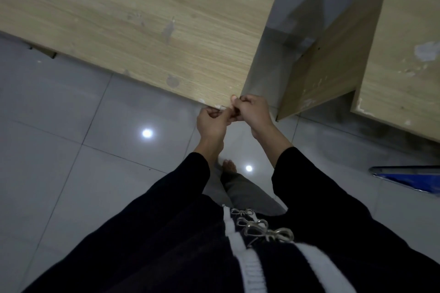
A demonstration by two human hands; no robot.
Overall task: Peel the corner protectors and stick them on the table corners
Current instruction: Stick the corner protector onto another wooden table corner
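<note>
Left hand [212,123]: fingers curled, pinching the small clear plastic corner protector [222,108].
Right hand [253,111]: fingers curled, pinching at the same piece; hands touching.
Protector: between both sets of fingertips, just beside the near corner of the light wood-grain surface [166,19]; detail too small to tell.
Below the fingers: grey tiled floor [71,138].

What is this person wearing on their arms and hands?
The left hand and right hand are bare, with no gloves. Long black sleeves cover both arms to the wrists, part of a black top with white trim and silver bow clasps.
</note>
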